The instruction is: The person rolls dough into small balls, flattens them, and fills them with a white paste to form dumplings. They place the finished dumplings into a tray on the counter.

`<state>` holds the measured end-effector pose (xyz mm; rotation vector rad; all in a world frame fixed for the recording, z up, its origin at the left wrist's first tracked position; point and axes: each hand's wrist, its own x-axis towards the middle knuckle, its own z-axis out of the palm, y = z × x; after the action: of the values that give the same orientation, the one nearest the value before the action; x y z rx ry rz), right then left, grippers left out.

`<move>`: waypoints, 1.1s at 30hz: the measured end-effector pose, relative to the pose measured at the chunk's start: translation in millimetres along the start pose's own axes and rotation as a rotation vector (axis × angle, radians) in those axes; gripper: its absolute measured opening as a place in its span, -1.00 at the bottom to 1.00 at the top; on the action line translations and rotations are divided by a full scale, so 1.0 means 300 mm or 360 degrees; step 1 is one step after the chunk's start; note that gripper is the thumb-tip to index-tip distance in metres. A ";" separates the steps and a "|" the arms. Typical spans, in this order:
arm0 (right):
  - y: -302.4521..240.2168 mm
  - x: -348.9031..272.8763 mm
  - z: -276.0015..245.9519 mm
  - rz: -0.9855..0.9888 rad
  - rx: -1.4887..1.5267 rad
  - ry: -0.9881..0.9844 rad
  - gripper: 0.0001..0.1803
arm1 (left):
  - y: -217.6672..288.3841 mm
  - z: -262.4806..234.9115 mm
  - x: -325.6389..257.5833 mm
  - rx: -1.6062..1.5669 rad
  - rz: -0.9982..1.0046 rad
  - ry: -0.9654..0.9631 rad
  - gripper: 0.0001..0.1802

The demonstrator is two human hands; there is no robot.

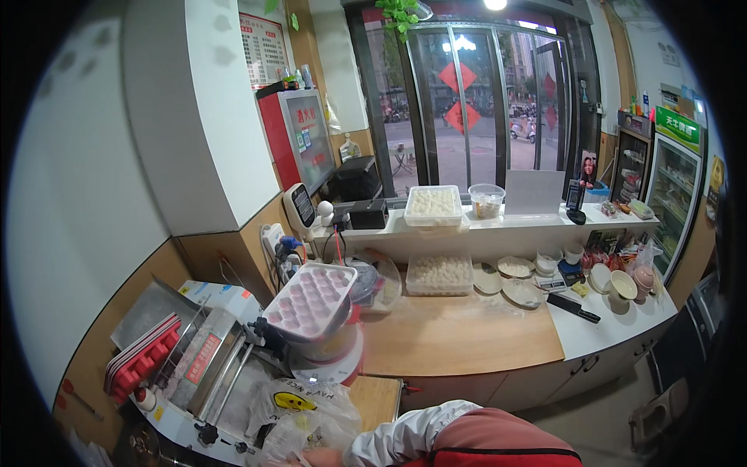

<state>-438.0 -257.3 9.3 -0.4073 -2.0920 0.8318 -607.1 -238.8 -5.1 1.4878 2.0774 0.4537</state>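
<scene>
Down at the counter's near edge only one hand [323, 458] shows, which one I cannot tell; its white sleeve [405, 440] reaches left, fingers buried in a crinkled clear plastic bag [299, 420], so open or closed I cannot tell. Above the fingers, the bag's yellow printed patch [295, 402]. Further up, a pink moulded tray [310, 300] leans on stacked tubs, presumably kept handy. Left of the fingers, a red label [201, 358] on the steel machine

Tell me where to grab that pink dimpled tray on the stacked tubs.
Probably take the tray by its two long edges, coming from above and the counter side. It sits tilted on the round tubs, its rim overhangs them, and the dimples offer no hold.
</scene>
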 end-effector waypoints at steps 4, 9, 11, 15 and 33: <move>0.060 -0.030 -0.014 0.0080 -0.0112 -0.0186 -0.62 | -0.021 0.002 0.007 0.0020 -0.0033 0.0000 -0.36; -0.045 -0.012 -0.113 0.0857 -0.0647 -0.1023 -0.48 | -0.020 0.025 0.015 0.0063 -0.0024 -0.0041 -0.35; -0.147 -0.010 -0.181 0.0728 -0.0158 -0.0509 -0.60 | -0.017 0.040 0.015 0.0089 -0.0022 -0.0050 -0.35; -0.292 0.013 -0.337 0.0686 0.0078 -0.0117 -0.68 | -0.021 0.072 0.007 0.0139 -0.0010 -0.0093 -0.34; -0.535 -0.446 -1.266 0.0830 0.0366 0.1983 -0.78 | -0.303 -0.166 -0.225 0.0176 -0.0073 -0.0782 -0.41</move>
<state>-54.0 -288.8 207.9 -1.0374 -0.7297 0.7713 -689.6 -330.9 -0.6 1.4341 1.7589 -0.0491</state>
